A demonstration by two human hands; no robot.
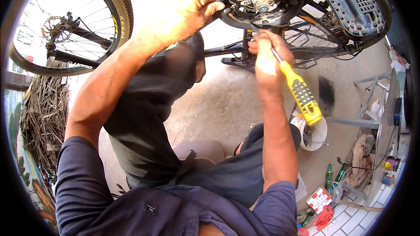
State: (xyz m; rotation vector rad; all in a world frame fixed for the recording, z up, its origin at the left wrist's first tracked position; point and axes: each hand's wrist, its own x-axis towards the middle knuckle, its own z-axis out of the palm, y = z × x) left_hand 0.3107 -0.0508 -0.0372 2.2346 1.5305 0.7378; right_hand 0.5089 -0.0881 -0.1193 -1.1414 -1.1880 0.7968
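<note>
A bicycle lies upturned before me, its black round chainguard and crank area showing open, dirty metal parts inside. My left hand pinches at the left edge of the chainguard, next to the frame tube. In my right hand is a screwdriver with a yellow and black handle. Its handle points down and back toward me, while the shaft runs up through my fingers to the chainguard's lower rim. Whether the tip touches anything is hard to make out. A large grey pedal sits right of the chainguard.
The front wheel stands at the upper left, above a stack of twigs. Right of my knee is a white bucket with things in it. Farther right are a metal-framed table, green bottles and a red-and-white box.
</note>
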